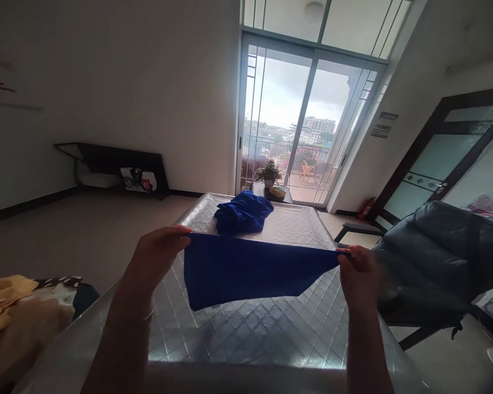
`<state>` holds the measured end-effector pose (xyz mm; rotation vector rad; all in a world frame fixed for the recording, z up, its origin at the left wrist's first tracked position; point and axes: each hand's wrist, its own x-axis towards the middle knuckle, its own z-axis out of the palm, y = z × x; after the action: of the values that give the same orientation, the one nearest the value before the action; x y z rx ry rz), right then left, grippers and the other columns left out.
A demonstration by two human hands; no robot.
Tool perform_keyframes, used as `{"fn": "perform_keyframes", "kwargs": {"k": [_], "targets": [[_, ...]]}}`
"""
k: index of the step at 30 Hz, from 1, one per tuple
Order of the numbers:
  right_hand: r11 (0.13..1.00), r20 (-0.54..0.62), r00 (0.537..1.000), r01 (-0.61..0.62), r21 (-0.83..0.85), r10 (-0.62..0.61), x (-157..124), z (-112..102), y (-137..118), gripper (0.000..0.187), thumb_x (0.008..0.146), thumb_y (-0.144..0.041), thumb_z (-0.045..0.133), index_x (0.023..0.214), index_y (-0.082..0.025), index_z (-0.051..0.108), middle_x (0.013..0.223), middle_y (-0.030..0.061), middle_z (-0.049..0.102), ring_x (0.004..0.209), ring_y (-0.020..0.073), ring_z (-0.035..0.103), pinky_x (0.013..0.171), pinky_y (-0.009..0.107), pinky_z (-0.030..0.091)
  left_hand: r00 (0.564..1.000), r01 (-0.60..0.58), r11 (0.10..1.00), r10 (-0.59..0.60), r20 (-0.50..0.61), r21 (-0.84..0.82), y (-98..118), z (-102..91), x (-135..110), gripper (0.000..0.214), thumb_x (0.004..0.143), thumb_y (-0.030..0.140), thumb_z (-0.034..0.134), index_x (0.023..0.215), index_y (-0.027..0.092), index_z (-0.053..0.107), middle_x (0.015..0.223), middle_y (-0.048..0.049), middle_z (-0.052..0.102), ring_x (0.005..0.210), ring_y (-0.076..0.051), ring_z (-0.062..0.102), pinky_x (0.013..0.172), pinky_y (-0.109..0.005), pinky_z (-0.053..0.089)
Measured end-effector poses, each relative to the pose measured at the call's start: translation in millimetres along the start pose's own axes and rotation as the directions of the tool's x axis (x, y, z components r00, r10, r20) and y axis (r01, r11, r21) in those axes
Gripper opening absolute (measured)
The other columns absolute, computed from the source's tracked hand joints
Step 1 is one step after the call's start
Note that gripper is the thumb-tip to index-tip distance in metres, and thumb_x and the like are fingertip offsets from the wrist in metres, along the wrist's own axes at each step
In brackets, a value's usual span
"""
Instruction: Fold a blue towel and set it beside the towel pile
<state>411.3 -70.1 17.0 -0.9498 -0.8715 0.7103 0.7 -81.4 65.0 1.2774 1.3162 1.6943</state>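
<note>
A blue cloth point(246, 271) is stretched out between my two hands above the table. My left hand point(161, 249) pinches its upper left corner between thumb and fingers. At the opposite upper corner, my right hand point(358, 268) is closed in a pinch on the fabric. The cloth's lower edge hangs free over the tabletop. Just beyond it, a crumpled heap of blue fabric point(244, 212) lies on the far part of the table.
The table point(246, 339) has a shiny quilted silver cover. A dark padded chair point(427, 257) stands to the right, and piled clothes point(28, 312) lie at the lower left. Behind the table are a potted plant point(270, 171) and a glass sliding door point(303, 120).
</note>
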Motion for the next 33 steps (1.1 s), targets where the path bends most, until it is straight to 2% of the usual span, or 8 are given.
{"fn": "perform_keyframes", "kwargs": {"k": [4,9,12,16,22,28,30,33], "targets": [[0.999,-0.035,0.999,0.036,-0.027,-0.037,-4,-9,-10,0.032,0.060,-0.026,0.087,0.086,-0.024,0.069,0.080,-0.0005,0.071,0.076,0.0176,0.070,0.069,0.031,0.055,0.985,-0.172,0.983,0.170,0.026,0.059,12,7.4,-5,0.016,0.065,0.023,0.084,0.079,0.024,0.077,0.089,0.0003,0.071,0.082,-0.013,0.064,0.070,-0.022,0.050],[0.984,-0.001,1.000,0.000,-0.180,0.000,1,-8,-6,0.032,0.060,-0.032,0.088,0.087,-0.023,0.074,0.080,-0.0004,0.067,0.072,0.0147,0.064,0.066,0.029,0.053,0.994,-0.090,0.985,0.080,0.071,0.146,1,4.4,5,0.017,0.064,0.026,0.085,0.078,0.022,0.077,0.088,0.0000,0.071,0.082,-0.014,0.064,0.073,-0.022,0.051],[0.974,-0.014,1.000,-0.024,-0.225,0.022,-1,-9,-6,0.033,0.061,-0.036,0.087,0.088,-0.023,0.075,0.080,-0.0002,0.067,0.071,0.0142,0.062,0.065,0.029,0.052,0.992,-0.087,0.982,0.069,0.106,0.170,-5,-1.3,7,0.019,0.062,0.026,0.087,0.077,0.022,0.077,0.089,-0.0002,0.071,0.082,-0.014,0.064,0.073,-0.023,0.053],[0.961,-0.031,1.000,-0.004,-0.275,-0.004,-10,-20,-16,0.032,0.060,-0.034,0.088,0.087,-0.023,0.075,0.079,0.0004,0.068,0.069,0.0153,0.063,0.064,0.029,0.054,0.984,-0.119,0.982,0.097,0.146,0.150,5,-10.3,-2,0.016,0.060,0.023,0.086,0.073,0.022,0.077,0.086,-0.0005,0.070,0.078,-0.015,0.065,0.069,-0.024,0.056],[0.971,0.066,0.991,0.130,-0.203,-0.119,-19,-36,-36,0.023,0.061,-0.024,0.087,0.079,-0.023,0.072,0.079,0.0009,0.070,0.070,0.0155,0.065,0.063,0.028,0.054,0.943,-0.268,0.962,0.252,0.218,0.047,31,-15.6,-16,0.018,0.060,0.017,0.084,0.074,0.027,0.077,0.079,-0.0014,0.068,0.072,-0.017,0.065,0.059,-0.025,0.056],[0.949,0.098,0.960,0.277,-0.153,-0.264,-24,-39,-53,0.021,0.063,-0.022,0.086,0.077,-0.023,0.070,0.072,0.0002,0.067,0.070,0.0171,0.064,0.060,0.029,0.053,0.923,-0.314,0.948,0.318,0.215,-0.051,42,-12.4,-23,0.019,0.062,0.016,0.084,0.076,0.027,0.077,0.077,-0.0023,0.066,0.069,-0.018,0.063,0.052,-0.027,0.053],[0.945,0.058,0.969,0.249,-0.211,-0.242,-21,-39,-49,0.023,0.061,-0.025,0.088,0.076,-0.022,0.071,0.073,0.0007,0.068,0.067,0.0167,0.064,0.058,0.029,0.053,0.936,-0.296,0.954,0.301,0.181,-0.059,37,-9.4,-21,0.019,0.062,0.015,0.084,0.075,0.026,0.077,0.079,-0.0020,0.066,0.071,-0.017,0.062,0.054,-0.025,0.051],[0.942,0.016,0.991,0.128,-0.310,-0.129,-15,-37,-35,0.027,0.061,-0.033,0.089,0.078,-0.021,0.073,0.075,0.0018,0.070,0.065,0.0155,0.064,0.059,0.029,0.054,0.965,-0.210,0.975,0.219,0.146,-0.072,26,-2.6,-15,0.017,0.060,0.016,0.085,0.072,0.025,0.077,0.081,-0.0016,0.067,0.073,-0.015,0.061,0.057,-0.023,0.049]]}}
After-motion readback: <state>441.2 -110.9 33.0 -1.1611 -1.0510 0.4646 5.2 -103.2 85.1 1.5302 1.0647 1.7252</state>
